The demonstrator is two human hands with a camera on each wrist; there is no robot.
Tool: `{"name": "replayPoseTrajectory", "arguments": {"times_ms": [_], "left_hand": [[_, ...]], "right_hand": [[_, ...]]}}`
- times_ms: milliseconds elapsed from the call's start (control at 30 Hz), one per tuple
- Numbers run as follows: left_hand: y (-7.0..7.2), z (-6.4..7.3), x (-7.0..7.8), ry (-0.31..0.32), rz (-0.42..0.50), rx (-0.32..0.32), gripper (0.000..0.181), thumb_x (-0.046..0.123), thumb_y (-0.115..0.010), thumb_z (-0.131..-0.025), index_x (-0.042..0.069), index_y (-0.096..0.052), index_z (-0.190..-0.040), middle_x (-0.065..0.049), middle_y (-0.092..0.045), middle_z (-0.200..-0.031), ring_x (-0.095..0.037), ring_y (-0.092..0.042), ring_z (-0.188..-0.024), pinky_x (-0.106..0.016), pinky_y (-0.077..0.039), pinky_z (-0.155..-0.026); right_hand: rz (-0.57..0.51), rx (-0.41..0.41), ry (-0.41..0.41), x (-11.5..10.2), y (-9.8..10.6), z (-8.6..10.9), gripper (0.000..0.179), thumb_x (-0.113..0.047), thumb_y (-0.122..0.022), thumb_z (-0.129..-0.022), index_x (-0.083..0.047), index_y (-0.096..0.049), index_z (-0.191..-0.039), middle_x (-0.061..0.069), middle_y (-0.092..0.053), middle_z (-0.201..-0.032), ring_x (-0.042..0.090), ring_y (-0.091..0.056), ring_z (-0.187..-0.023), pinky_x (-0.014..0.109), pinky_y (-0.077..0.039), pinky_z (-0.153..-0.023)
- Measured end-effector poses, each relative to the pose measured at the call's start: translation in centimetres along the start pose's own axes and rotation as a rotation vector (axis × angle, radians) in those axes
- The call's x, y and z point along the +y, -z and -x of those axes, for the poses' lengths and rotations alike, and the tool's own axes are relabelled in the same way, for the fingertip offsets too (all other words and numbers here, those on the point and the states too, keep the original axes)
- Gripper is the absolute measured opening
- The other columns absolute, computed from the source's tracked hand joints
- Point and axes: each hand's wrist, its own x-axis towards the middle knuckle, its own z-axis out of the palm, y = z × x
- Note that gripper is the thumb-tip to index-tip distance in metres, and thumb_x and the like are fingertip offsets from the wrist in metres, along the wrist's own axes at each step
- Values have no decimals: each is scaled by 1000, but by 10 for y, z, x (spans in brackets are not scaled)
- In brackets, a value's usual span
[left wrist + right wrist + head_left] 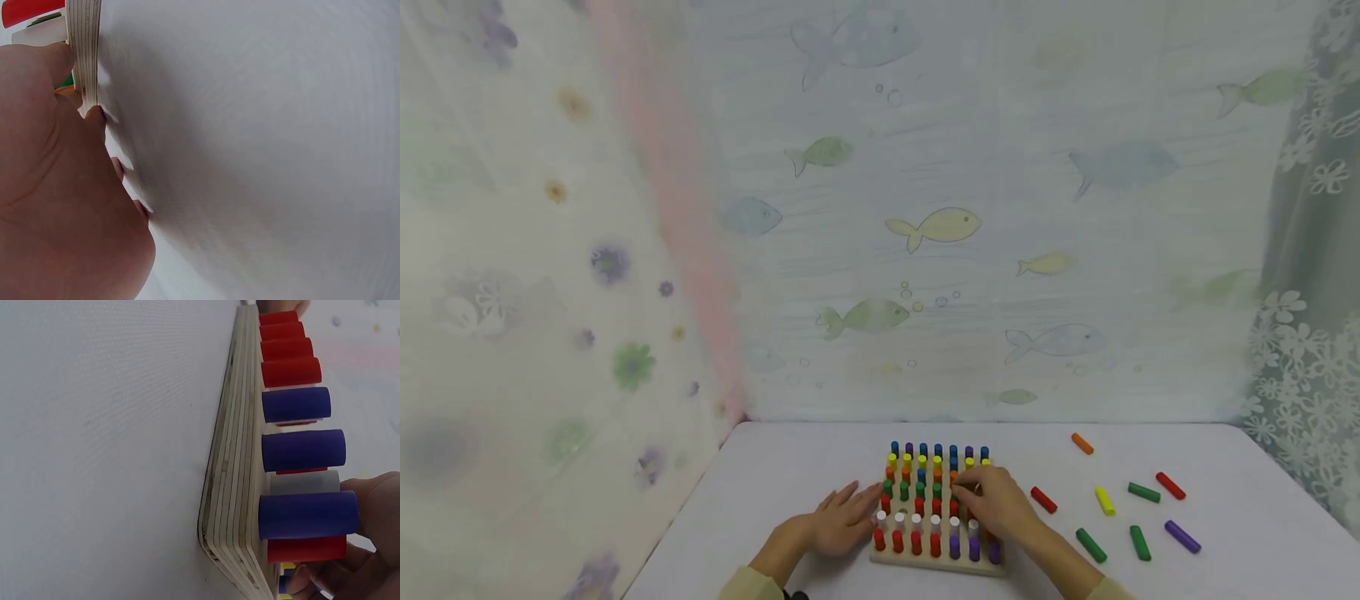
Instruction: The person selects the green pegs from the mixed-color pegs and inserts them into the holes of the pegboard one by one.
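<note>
A wooden pegboard (937, 562) with rows of coloured pegs lies on the white table. My left hand (842, 523) rests flat at its left edge, fingers spread and the thumb touching the side; the left wrist view shows the thumb against the board's layered edge (84, 50). Over the board's right side, my right hand (1000, 500) pinches with thumb and forefinger at a peg in the green row, whose colour the fingers hide. Just behind the fingertips stands an orange peg (954, 477). Purple pegs (306, 515) line the near right corner. A bare hole (903, 511) shows among the red pegs.
Right of the board lie several loose pegs: an orange peg (1082, 443), a yellow peg (1104, 501), a purple peg (1183, 537), red pegs (1043, 500) and green pegs (1091, 545). Fish-patterned curtains (940, 333) hang behind the table.
</note>
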Motion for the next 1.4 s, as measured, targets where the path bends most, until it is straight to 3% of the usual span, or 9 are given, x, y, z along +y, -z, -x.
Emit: {"name": "replayPoseTrajectory", "arguments": {"times_ms": [133,367,533,667,833,1067,1300,1400], "left_hand": [[0,-2,-4,-14,-11,19,71,63,-36,-105,24,-26,-164,-1,-29,-168,-37,-12,-157,-66,-7,-122],[0,-1,-5,9,9,-13,70,60,-38,-105,26,-23,-164,0,-27,-169,-36,-9,-157,-65,-4,-123],[2,2,-1,-5,6,-9,70,61,-35,-106,25,-23,-165,0,-26,-169,-36,-9,-157,-65,-4,-123],[2,4,3,-11,12,-20,69,56,-39,-106,21,-26,-164,-3,-30,-168,-37,-12,-157,-65,-8,-123],[-2,0,-2,-27,-6,-3,71,61,-35,-105,23,-24,-164,-2,-28,-168,-38,-11,-157,-67,-7,-122],[-17,-4,-13,-39,15,29,73,67,-34,-103,28,-26,-163,3,-29,-168,-36,-12,-157,-67,-8,-122],[-8,-1,-1,-14,-3,31,66,55,-38,-107,22,-27,-163,0,-30,-168,-35,-12,-157,-64,-8,-123],[-6,-3,-5,-19,-6,35,69,59,-37,-106,23,-26,-164,0,-29,-168,-36,-11,-157,-65,-7,-123]], "right_hand": [[30,0,23,-5,0,1,14,-15,-70,-97,-9,-78,-105,-2,-72,-95,12,-60,-82,38,-57,-77],[52,12,-18,-7,7,9,19,-21,-70,-98,-8,-77,-109,-5,-68,-87,10,-55,-73,25,-51,-63],[14,75,41,-4,22,21,16,-18,-69,-98,-5,-76,-106,-6,-66,-82,9,-53,-69,22,-46,-54],[19,89,29,3,38,35,17,-18,-68,-99,-5,-75,-108,-6,-68,-87,7,-53,-71,23,-46,-54],[64,121,-1,19,65,46,18,-16,-68,-99,-4,-74,-111,-5,-67,-90,8,-54,-77,22,-47,-62],[109,173,23,56,101,69,19,-13,-70,-97,0,-72,-111,-3,-67,-92,7,-56,-78,23,-49,-61],[214,209,-79,87,140,74,23,-10,-67,-97,5,-69,-114,6,-69,-99,21,-62,-86,28,-49,-63],[246,223,-91,99,149,75,25,-11,-67,-97,7,-68,-114,10,-69,-98,24,-64,-86,32,-51,-64]]}}
